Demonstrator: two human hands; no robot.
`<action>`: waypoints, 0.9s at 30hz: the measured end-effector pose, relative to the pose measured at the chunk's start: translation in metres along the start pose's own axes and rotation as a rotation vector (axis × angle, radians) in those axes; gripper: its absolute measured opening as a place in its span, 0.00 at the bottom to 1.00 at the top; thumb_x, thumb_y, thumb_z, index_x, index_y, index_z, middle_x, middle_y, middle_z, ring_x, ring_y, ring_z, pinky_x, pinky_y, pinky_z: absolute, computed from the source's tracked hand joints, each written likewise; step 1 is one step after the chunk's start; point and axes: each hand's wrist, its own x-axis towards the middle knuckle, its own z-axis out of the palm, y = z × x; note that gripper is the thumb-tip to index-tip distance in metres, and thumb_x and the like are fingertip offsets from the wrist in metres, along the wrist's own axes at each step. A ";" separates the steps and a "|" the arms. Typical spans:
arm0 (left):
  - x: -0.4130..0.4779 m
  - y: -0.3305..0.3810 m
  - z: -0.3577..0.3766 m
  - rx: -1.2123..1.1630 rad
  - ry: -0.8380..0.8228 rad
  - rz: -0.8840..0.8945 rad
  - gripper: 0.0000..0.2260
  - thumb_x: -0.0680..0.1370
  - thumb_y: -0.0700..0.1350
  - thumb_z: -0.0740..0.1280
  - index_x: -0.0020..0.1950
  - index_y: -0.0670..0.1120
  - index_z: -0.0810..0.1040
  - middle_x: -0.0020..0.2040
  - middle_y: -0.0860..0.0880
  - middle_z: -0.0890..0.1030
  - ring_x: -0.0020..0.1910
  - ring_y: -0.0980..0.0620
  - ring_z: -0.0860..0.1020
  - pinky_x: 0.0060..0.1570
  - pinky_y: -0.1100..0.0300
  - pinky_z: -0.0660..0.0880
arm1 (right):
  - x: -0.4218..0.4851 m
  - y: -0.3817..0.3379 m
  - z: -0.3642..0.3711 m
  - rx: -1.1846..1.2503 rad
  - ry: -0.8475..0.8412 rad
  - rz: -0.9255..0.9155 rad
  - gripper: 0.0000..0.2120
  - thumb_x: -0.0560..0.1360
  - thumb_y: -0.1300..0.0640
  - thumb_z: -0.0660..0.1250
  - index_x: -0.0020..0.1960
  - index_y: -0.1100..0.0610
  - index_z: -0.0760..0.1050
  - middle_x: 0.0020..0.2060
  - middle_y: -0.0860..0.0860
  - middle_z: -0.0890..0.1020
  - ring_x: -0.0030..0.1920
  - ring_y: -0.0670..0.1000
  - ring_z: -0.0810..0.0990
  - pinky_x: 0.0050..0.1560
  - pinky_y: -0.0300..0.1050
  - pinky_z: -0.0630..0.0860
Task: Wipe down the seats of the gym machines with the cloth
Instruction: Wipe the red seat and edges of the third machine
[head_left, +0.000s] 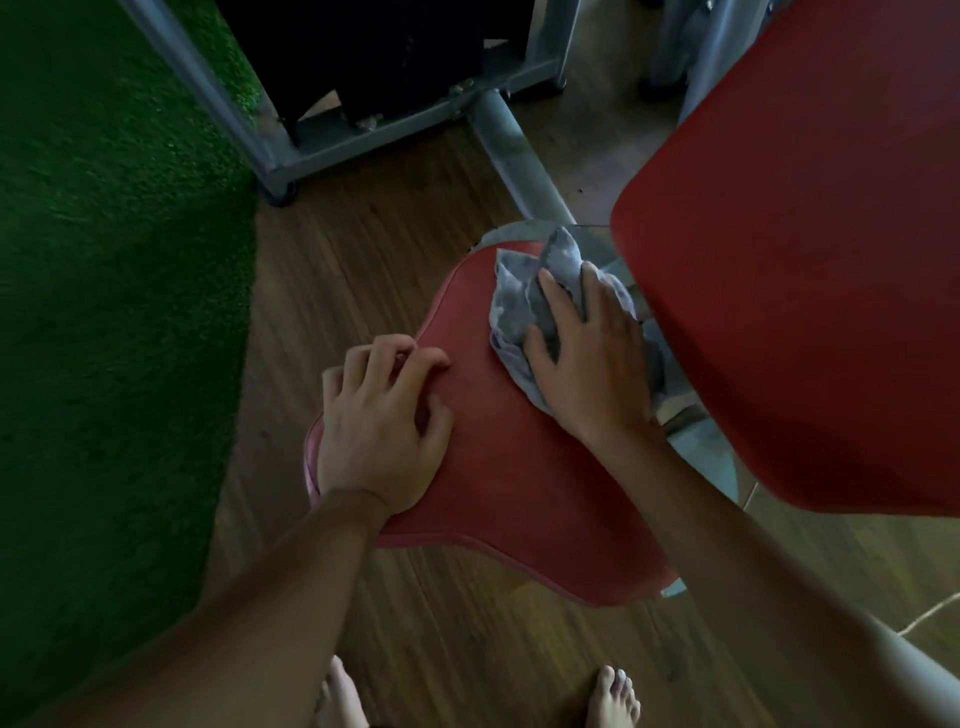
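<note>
A red padded seat (519, 467) of a gym machine fills the middle of the view. A crumpled grey cloth (524, 296) lies on its far end. My right hand (587, 353) presses flat on the cloth, fingers spread and fairly straight. At the seat's left edge rests my left hand (379, 431), its fingers loosely bent with the tips on the padding and nothing held in them.
A large red back pad (810, 260) rises to the right, over the seat's far end. Grey metal frame bars (363, 140) and a dark weight stack stand behind. Green artificial turf (114, 260) covers the left; wooden floor lies below, with bare feet (613, 696) at the bottom.
</note>
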 end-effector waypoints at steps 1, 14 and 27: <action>0.001 0.000 0.000 -0.006 0.004 0.003 0.14 0.76 0.50 0.61 0.60 0.51 0.78 0.59 0.50 0.74 0.58 0.49 0.70 0.57 0.53 0.64 | -0.010 -0.002 -0.002 0.005 0.004 -0.013 0.30 0.79 0.40 0.51 0.78 0.49 0.63 0.79 0.58 0.61 0.79 0.58 0.59 0.76 0.60 0.62; -0.002 -0.005 -0.001 -0.249 0.016 -0.001 0.13 0.73 0.47 0.63 0.55 0.51 0.80 0.56 0.50 0.78 0.56 0.46 0.74 0.55 0.51 0.67 | -0.077 -0.035 -0.002 0.013 0.138 0.116 0.23 0.79 0.46 0.58 0.72 0.47 0.73 0.73 0.50 0.72 0.72 0.56 0.71 0.70 0.60 0.65; -0.003 -0.004 0.002 -0.070 -0.062 0.048 0.10 0.76 0.48 0.64 0.57 0.53 0.76 0.61 0.50 0.74 0.61 0.44 0.71 0.58 0.47 0.65 | -0.075 -0.041 -0.002 0.107 0.158 0.224 0.22 0.77 0.45 0.58 0.69 0.47 0.76 0.72 0.50 0.73 0.73 0.53 0.69 0.73 0.54 0.59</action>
